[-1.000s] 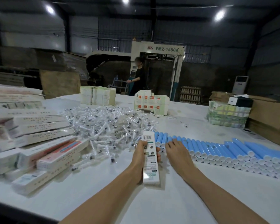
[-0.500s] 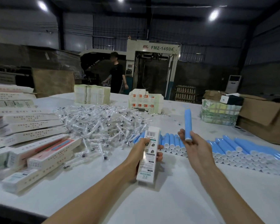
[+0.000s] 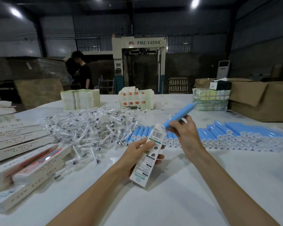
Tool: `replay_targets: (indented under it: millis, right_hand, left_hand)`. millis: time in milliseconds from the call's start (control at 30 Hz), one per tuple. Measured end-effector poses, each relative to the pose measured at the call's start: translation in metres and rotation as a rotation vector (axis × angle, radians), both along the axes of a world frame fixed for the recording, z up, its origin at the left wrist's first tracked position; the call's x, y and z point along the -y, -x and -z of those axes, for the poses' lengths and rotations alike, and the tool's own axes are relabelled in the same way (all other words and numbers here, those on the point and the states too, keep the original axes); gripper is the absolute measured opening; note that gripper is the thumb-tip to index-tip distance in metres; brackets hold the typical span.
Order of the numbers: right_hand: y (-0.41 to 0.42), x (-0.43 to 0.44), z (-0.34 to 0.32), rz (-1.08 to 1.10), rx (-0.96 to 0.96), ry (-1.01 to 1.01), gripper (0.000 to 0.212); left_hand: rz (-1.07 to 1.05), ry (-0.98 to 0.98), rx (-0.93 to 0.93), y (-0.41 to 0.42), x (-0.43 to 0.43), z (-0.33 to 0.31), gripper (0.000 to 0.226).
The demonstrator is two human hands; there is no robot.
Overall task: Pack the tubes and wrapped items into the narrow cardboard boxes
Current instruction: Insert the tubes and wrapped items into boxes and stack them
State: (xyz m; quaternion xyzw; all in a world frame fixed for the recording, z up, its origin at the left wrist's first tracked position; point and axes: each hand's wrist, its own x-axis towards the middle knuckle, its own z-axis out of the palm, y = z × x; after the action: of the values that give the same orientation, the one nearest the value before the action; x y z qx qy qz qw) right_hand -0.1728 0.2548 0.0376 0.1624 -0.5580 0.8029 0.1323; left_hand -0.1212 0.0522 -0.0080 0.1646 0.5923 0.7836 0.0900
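Blue tube (image 3: 180, 115) tip at white box (image 3: 149, 154) mouth

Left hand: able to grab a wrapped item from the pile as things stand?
Probably not yet: the left hand grips the narrow box. The pile of wrapped items lies close beside it, nothing between.

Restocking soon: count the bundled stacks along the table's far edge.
3: cream stack far left, orange-labelled stack in the middle, green-wrapped stack at right; more may be hidden behind them.

Right hand (image 3: 186, 134) fingers (image 3: 176, 123) cover part of the blue tube (image 3: 180, 114); print on the narrow box (image 3: 149, 155) is unreadable.
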Motion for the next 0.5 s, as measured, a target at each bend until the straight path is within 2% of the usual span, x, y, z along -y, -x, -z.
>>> replay_targets:
  millis: [167,333,500]
  right_hand:
    - [0.0043,-0.0012,-0.0007,0.11,0.021,-0.222,0.03]
    - [0.0024,-0.0048,-0.0017,0.052,0.055,-0.396,0.029]
    - [-0.003,-0.0005,-0.0058,0.091,0.018,-0.47,0.032]
  left_hand:
    - [0.011,0.078,-0.047,-0.0049,-0.0014,-0.0035,0.032]
    - [0.036,0.119,-0.07,-0.0023,-0.0007,-0.0006,0.032]
    - [0.0,0.134,-0.104,-0.0002,0.0024,-0.0004,0.034]
